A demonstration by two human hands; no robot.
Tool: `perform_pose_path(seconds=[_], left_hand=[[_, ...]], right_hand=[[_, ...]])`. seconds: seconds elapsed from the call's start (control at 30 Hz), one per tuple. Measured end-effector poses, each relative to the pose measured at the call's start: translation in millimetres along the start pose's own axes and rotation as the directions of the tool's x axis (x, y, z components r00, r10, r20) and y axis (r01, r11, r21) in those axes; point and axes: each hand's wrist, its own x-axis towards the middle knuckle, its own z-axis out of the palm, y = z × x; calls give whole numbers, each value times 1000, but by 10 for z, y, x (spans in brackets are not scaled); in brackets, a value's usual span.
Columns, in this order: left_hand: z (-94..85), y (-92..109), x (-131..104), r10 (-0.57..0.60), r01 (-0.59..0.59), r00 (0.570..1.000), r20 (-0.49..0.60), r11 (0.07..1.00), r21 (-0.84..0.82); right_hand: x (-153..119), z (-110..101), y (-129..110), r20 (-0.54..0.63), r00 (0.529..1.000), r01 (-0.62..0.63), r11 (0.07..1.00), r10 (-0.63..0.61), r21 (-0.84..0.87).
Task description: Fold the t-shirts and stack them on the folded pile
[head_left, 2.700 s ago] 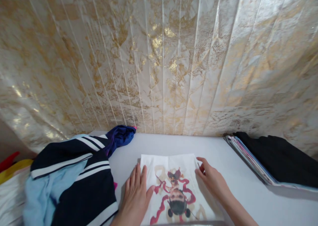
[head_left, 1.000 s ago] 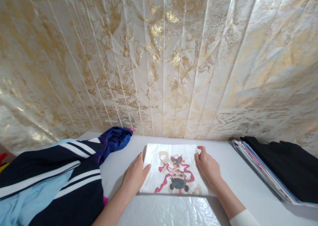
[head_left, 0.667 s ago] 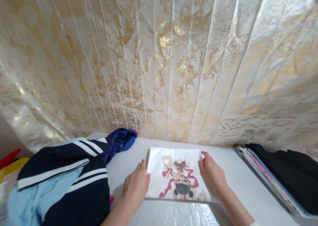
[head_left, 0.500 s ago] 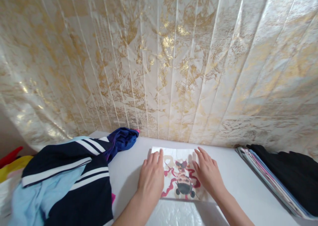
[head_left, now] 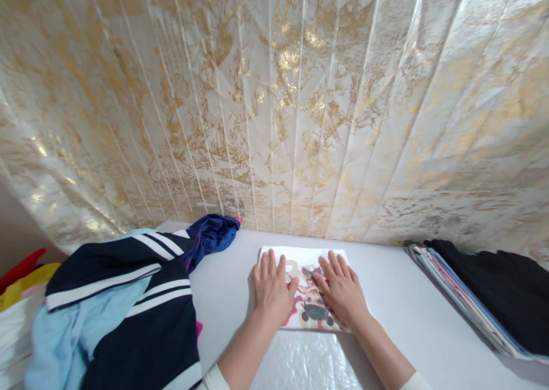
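A folded white garment [head_left: 311,254] lies flat on the table, its printed cartoon figure upside down from where I look. My left hand [head_left: 274,290] rests flat on its left part, fingers outstretched and a little apart. On the right part lies my right hand [head_left: 341,290], palm down, fingers spread and angled up to the left. Neither hand grips the cloth. Parts of the print are hidden under the fingers. Which kind of garment it is, I cannot tell from the fold.
To the left is a loose heap of clothes, with a navy striped garment [head_left: 163,333], a light blue one [head_left: 72,333] and a yellow one [head_left: 30,284]. A folded stack topped by black cloth [head_left: 493,293] lies at the right. A gold-patterned curtain [head_left: 274,121] hangs behind the white table [head_left: 223,298].
Both hands have moved inward from the garment's side edges onto its printed front, now lying flatter. The camera view has shifted slightly; the garment remains folded.
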Motion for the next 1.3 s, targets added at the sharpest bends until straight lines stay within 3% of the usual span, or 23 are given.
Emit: perform_pose_path(seconds=[0.2,0.37,0.5,0.6,0.8,1.07,1.3], left_hand=[[-174,-311,-169,-205,205,979,14,979,-10],[-378,-567,-281,-214,221,975,63,965,-140],[-417,-640,-260,-213,232,971,107,947,-221],[-432,-653,-260,-209,237,969,130,934,-268],[-488,-656,-284,-188,232,969,160,913,-336],[-380,-745,-207,-207,250,967,146,877,-411],[-336,-766,-130,-189,253,966,175,826,-504]], right_hand=[[-13,16,37,-25,999,-46,998,47,48],[72,-39,-100,-67,998,-8,988,19,156],[377,-267,-436,-38,984,175,886,-175,428],[711,-360,-725,-19,962,244,821,-274,515],[1179,-129,-1045,44,968,185,822,-247,539],[1090,89,-1017,32,983,111,728,-180,676],[1109,109,-928,-29,989,97,497,-143,862]])
